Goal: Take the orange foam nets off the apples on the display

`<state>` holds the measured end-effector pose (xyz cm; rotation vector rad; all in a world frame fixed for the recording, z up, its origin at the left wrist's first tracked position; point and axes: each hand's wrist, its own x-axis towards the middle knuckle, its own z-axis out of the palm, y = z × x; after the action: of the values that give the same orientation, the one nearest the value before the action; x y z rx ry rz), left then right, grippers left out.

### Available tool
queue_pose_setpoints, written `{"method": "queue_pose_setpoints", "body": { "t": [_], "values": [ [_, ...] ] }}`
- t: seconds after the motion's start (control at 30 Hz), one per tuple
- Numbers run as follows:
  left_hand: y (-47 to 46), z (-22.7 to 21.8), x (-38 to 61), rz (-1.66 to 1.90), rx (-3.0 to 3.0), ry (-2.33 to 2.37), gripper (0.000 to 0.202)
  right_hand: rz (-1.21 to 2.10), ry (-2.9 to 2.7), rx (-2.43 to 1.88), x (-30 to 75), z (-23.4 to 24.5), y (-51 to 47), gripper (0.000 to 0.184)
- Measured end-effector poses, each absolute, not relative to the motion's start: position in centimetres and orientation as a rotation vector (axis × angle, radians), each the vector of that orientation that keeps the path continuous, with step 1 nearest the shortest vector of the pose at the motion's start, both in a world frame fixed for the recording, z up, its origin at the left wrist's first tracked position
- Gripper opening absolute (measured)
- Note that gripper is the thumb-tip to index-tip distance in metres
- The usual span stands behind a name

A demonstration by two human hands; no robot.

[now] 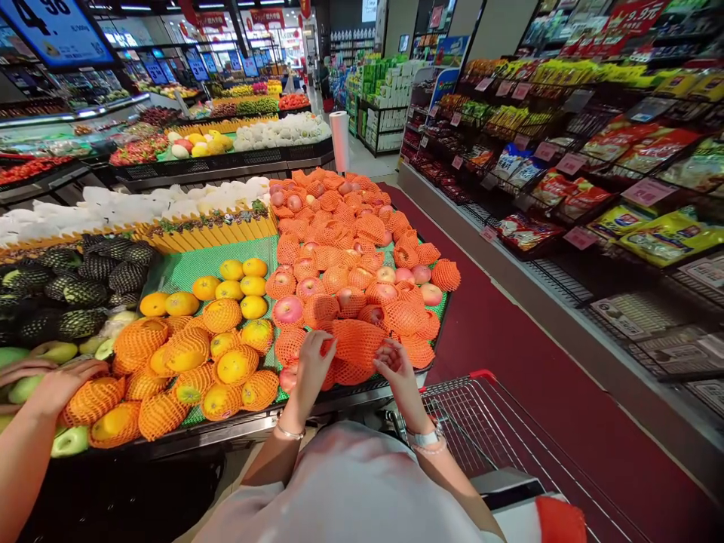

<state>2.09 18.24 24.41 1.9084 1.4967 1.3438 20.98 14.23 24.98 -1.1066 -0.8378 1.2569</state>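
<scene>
In front of me, an orange foam fruit net (356, 341) lies at the near edge of the apple heap, between my hands. My left hand (314, 365) is closed, its thumb and fingers pinching the net's left edge. At the right edge of the same net, my right hand (397, 368) has its thumb and curled fingers pressed together on the foam. Whether an apple sits inside the net cannot be made out. Around it, red apples (288, 309) lie on a green mat, many in the same orange netting.
Oranges (236, 365), some netted, lie left of the apples. Another person's hand (66, 386) reaches over green fruit at far left. A wire shopping cart (480, 422) stands at my right. Beyond the red floor strip (480, 332) run snack shelves (566, 204). A plastic bag roll (339, 142) stands behind.
</scene>
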Motion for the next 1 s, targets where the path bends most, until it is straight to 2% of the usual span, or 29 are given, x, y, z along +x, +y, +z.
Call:
{"method": "queue_pose_setpoints", "body": {
  "t": [0.13, 0.3, 0.47, 0.57, 0.73, 0.9, 1.0],
  "values": [
    [18.1, 24.1, 2.7, 1.232, 1.814, 1.432, 0.011, 1.23, -0.778, -1.154, 21.2, 23.7, 14.6, 0.058],
    [18.3, 23.1, 3.2, 1.122, 1.737, 1.398, 0.022, 1.282, -0.724, -1.157, 21.7, 22.7, 14.2, 0.062],
    [18.8, 22.7, 3.3, 1.044, 1.799, 1.354, 0.03, 1.531, -0.657, -0.959, 22.3, 23.2, 13.5, 0.037],
    [19.1, 22.6, 3.4, 0.99, 1.857, 1.369, 0.033, 1.628, -0.557, -0.935, 22.3, 23.4, 13.3, 0.029],
    [19.4, 22.4, 3.7, 1.026, 1.89, 1.381, 0.034, 1.697, -0.506, -0.898, 21.3, 23.4, 13.6, 0.043],
    [19.9, 22.2, 3.9, 1.003, 1.937, 1.429, 0.026, 1.578, -0.817, -0.89, 21.0, 23.5, 13.6, 0.029],
    [20.1, 22.4, 4.0, 0.974, 1.956, 1.455, 0.024, 1.434, -1.129, -1.007, 21.6, 23.5, 13.3, 0.032]
  ]
}}
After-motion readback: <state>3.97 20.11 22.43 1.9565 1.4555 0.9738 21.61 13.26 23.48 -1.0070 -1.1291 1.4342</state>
